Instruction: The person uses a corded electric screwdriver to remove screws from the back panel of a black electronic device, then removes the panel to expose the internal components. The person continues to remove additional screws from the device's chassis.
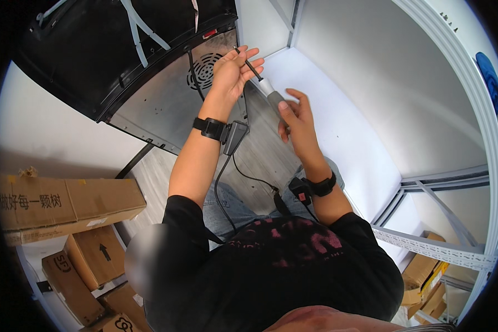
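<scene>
My right hand (299, 119) grips a screwdriver (274, 98) by its grey and white handle, thumb along the handle and index finger lifted off. The dark shaft points up and to the left, across my left hand (232, 71). That hand is turned palm up with its fingers spread, and its thumb lies close to the shaft's tip. Whether a small screw sits at the tip, I cannot tell. Just beyond my left hand stands a metal panel (160, 113) with a round slotted vent (205, 71), under a black curved housing (94, 55).
A black adapter box (236, 137) with a cable hangs by my left wrist. Cardboard boxes (72, 205) are stacked at the left, and more boxes (423, 268) sit at the lower right. A white panel (337, 122) and metal frame (448, 254) flank me on the right.
</scene>
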The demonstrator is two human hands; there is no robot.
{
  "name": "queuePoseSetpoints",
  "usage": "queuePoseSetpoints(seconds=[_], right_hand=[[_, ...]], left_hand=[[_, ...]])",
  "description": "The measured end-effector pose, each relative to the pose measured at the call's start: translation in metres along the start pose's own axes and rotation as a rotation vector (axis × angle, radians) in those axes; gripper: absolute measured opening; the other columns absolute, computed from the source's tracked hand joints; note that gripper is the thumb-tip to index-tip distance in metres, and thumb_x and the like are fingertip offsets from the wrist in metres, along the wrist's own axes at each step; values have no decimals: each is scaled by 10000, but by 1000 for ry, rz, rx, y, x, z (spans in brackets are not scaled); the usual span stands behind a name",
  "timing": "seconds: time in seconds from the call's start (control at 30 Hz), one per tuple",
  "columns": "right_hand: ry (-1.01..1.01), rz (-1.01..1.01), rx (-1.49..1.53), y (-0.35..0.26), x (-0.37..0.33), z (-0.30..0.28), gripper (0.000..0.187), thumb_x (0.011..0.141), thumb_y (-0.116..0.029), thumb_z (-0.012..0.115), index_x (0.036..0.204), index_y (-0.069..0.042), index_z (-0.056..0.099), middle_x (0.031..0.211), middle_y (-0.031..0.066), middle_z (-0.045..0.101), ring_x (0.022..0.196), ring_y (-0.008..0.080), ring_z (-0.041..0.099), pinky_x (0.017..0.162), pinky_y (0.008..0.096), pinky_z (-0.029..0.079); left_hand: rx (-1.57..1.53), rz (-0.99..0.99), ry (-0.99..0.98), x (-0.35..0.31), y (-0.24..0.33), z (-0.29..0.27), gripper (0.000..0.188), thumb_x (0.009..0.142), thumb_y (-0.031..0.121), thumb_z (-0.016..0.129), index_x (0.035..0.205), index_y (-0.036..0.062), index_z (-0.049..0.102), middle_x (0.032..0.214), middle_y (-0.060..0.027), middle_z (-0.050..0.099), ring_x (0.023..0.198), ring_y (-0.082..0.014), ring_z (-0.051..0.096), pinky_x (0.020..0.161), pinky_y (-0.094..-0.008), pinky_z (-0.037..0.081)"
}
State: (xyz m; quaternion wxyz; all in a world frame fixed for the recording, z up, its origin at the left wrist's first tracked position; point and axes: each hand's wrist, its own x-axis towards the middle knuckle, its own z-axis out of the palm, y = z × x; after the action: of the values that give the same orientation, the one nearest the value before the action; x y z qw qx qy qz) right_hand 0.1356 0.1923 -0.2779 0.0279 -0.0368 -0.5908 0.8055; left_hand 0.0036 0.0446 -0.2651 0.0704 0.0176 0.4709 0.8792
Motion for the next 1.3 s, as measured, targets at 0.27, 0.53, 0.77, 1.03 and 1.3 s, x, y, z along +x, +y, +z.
queuePoseSetpoints(seconds=[0.27,0.53,0.77,1.03,1.3], right_hand=[[-9,1,-76,8,4,0,349,848,-104,608,1156,-45,456,845,54,587,588,60,474,460,193,354],[-2,-208,-197,24,9,-3,342,822,-61,642,1122,-36,480,890,30,555,779,88,510,654,230,412],[7,-298,-275,27,8,-4,360,792,-47,668,1111,-34,503,921,48,571,820,113,537,699,252,443],[86,-564,-588,27,8,-7,386,720,-18,697,1075,-62,552,993,97,551,854,230,575,749,333,470],[44,-290,-296,23,6,-5,353,800,-62,664,1119,-41,515,1015,93,553,653,163,579,532,287,461]], left_hand=[[-48,-30,-25,2,3,-2,337,993,172,305,1200,-66,422,1149,-218,576,937,-309,638,791,-383,567],[-1,-33,21,8,1,-6,379,995,237,302,1185,-50,461,1114,-200,608,919,-271,645,781,-364,558],[-7,-62,49,10,1,-5,368,981,228,329,1192,-34,480,1113,-166,621,910,-263,649,759,-334,542],[-181,-115,76,12,0,-6,318,951,196,384,1143,-11,530,1063,-134,647,825,-208,616,745,-304,501],[-300,-144,47,20,-6,-15,310,911,198,409,1088,4,574,986,-115,673,791,-209,611,726,-306,488]])
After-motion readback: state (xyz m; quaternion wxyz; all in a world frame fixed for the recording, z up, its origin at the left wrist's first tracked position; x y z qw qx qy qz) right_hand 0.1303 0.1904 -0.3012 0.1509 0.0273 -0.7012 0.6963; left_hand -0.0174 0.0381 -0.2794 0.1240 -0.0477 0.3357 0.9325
